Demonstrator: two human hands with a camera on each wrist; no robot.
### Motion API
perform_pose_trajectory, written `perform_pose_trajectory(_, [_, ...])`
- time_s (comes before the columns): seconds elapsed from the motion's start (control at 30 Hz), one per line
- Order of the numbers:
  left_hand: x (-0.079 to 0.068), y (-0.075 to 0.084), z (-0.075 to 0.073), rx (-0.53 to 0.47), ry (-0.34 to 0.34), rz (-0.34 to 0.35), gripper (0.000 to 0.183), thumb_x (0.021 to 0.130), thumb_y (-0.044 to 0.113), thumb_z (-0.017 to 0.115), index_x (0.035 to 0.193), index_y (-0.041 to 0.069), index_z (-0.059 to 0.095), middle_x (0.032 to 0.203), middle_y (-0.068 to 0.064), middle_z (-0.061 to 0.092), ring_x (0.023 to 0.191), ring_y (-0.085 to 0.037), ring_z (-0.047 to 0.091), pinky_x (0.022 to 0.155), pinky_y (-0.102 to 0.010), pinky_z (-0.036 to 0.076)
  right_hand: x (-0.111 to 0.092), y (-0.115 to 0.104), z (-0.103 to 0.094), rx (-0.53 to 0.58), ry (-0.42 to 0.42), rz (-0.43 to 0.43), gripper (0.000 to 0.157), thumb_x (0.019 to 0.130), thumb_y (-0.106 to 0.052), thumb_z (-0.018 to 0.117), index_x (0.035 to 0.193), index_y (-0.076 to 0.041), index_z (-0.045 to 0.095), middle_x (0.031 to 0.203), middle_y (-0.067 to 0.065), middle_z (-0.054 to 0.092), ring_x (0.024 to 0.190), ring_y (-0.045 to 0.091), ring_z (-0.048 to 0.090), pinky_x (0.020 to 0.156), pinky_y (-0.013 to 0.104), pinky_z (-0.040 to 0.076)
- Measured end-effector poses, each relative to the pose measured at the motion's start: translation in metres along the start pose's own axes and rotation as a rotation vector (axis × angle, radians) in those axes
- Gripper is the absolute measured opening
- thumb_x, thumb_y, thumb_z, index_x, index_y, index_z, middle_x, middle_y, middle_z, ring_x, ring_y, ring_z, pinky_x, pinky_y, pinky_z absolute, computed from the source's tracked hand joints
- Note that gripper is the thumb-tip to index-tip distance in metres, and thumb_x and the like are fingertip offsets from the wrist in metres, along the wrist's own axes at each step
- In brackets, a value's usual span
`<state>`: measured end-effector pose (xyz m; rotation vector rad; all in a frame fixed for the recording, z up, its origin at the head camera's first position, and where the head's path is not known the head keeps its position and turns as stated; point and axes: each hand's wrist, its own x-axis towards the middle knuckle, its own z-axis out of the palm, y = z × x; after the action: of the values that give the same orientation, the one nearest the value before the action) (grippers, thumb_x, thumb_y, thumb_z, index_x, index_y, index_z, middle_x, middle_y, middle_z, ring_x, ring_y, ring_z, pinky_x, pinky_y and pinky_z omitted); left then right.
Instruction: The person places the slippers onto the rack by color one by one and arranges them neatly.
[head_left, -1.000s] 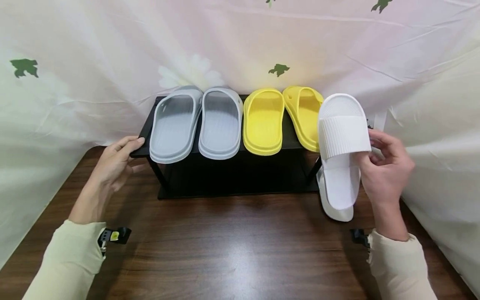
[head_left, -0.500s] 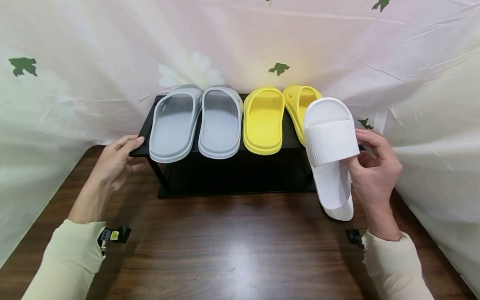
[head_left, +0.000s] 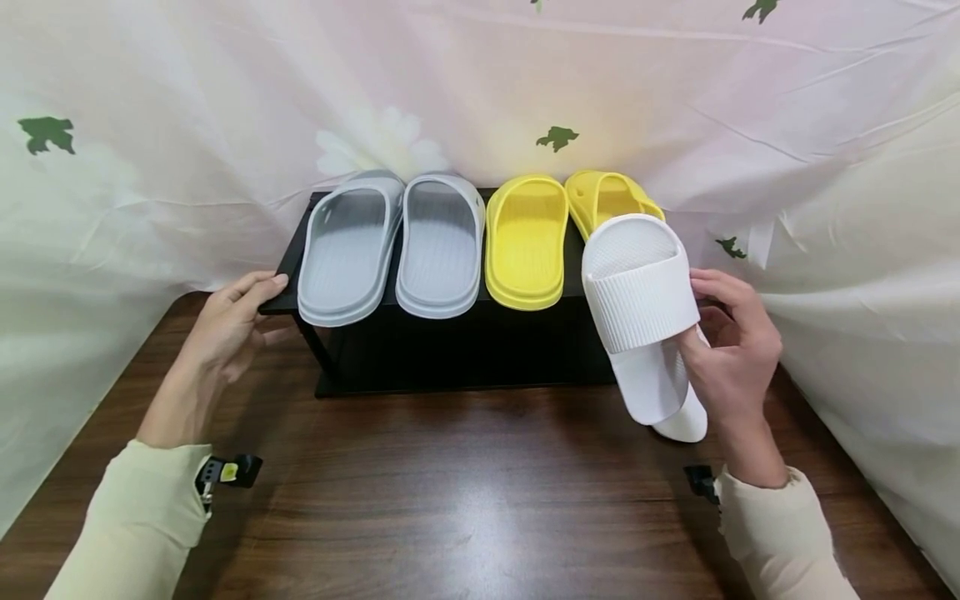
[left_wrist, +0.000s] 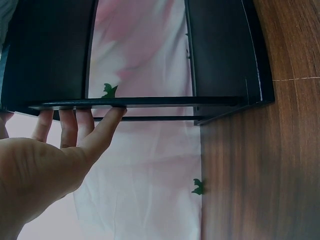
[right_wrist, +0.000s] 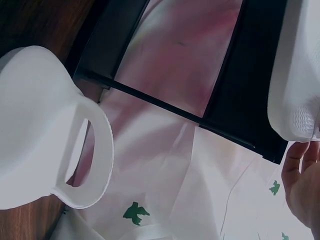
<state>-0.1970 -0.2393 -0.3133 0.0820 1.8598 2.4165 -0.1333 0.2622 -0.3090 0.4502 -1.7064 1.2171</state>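
Note:
My right hand pinches a white slide sandal by the side of its ribbed strap. The sandal is held toe-up, in front of the right end of a black shoe rack, and overlaps a yellow clog there. Behind it a second white slide shows only in part; in the right wrist view that slide is at the left, near the floor. With thumb on top and fingers below, my left hand holds the rack's front left corner. Its fingers reach the rack's side post in the left wrist view.
On the upper shelf stand two grey clogs, a left one and a right one, then another yellow clog. A floral curtain hangs close behind and along both sides. Brown wood flooring lies in front.
My right hand has carried the white slide left and slightly down toward the front of the rack, uncovering more of the right yellow clog's upper part. My left hand has stayed at the rack's corner.

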Motion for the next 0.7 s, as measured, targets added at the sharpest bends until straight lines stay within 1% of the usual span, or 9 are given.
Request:
perform_pose_trajectory(0.2, [-0.0001, 0.0008, 0.0009, 0.012, 0.004, -0.006, 0.014, 0.100, 0.021, 0.068, 0.109, 0.011, 0.071, 0.115, -0.003, 0.058, 0.092, -0.010, 0.066, 0.079, -0.035, 0.059, -0.0038, -0.0010, -0.0006, 0.015, -0.034, -0.022, 0.028, 0.079, 0.023, 0.067, 0.106, 0.022, 0.062, 0.114, 0.027, 0.066, 0.098, 0.018, 0.066, 0.081, 0.020, 0.053])
perform_pose_trajectory(0.3, [-0.0007, 0.0009, 0.0000, 0.019, 0.007, -0.006, 0.014, 0.100, 0.022, 0.068, 0.110, 0.012, 0.071, 0.116, -0.003, 0.059, 0.093, -0.011, 0.066, 0.079, -0.035, 0.059, -0.0055, -0.0016, -0.0007, 0.011, -0.057, -0.041, 0.026, 0.082, 0.018, 0.071, 0.106, 0.020, 0.064, 0.114, 0.027, 0.066, 0.097, 0.017, 0.065, 0.082, 0.020, 0.053])
perform_pose_trajectory(0.4, [-0.0011, 0.0009, -0.0007, 0.018, 0.009, -0.005, 0.014, 0.100, 0.022, 0.068, 0.109, 0.012, 0.072, 0.115, -0.003, 0.060, 0.093, -0.011, 0.067, 0.079, -0.035, 0.060, -0.0063, -0.0024, -0.0010, 0.019, -0.078, -0.056, 0.024, 0.085, 0.010, 0.074, 0.105, 0.020, 0.064, 0.114, 0.027, 0.066, 0.098, 0.017, 0.065, 0.083, 0.019, 0.052])
perform_pose_trajectory(0.5, [-0.0013, 0.0009, -0.0012, 0.013, 0.009, -0.001, 0.014, 0.100, 0.021, 0.068, 0.109, 0.011, 0.072, 0.113, -0.002, 0.062, 0.092, -0.011, 0.067, 0.079, -0.035, 0.060, -0.0062, -0.0019, -0.0019, 0.015, -0.113, -0.069, 0.032, 0.090, -0.003, 0.077, 0.105, 0.021, 0.063, 0.114, 0.029, 0.065, 0.102, 0.016, 0.064, 0.084, 0.018, 0.052])
perform_pose_trajectory(0.63, [-0.0019, 0.0011, -0.0016, 0.007, 0.009, 0.000, 0.013, 0.100, 0.021, 0.068, 0.108, 0.011, 0.073, 0.111, -0.002, 0.063, 0.090, -0.011, 0.068, 0.078, -0.035, 0.060, -0.0063, 0.0013, -0.0045, -0.012, -0.173, -0.081, 0.054, 0.094, -0.031, 0.076, 0.105, 0.021, 0.064, 0.114, 0.031, 0.064, 0.106, 0.016, 0.063, 0.082, 0.017, 0.050])
perform_pose_trajectory(0.7, [-0.0021, 0.0013, -0.0019, 0.006, 0.008, 0.000, 0.013, 0.100, 0.021, 0.068, 0.108, 0.011, 0.073, 0.111, -0.002, 0.063, 0.090, -0.011, 0.068, 0.079, -0.035, 0.060, -0.0070, 0.0031, -0.0052, -0.021, -0.196, -0.088, 0.061, 0.094, -0.038, 0.075, 0.105, 0.020, 0.064, 0.114, 0.032, 0.064, 0.107, 0.016, 0.062, 0.081, 0.016, 0.050])
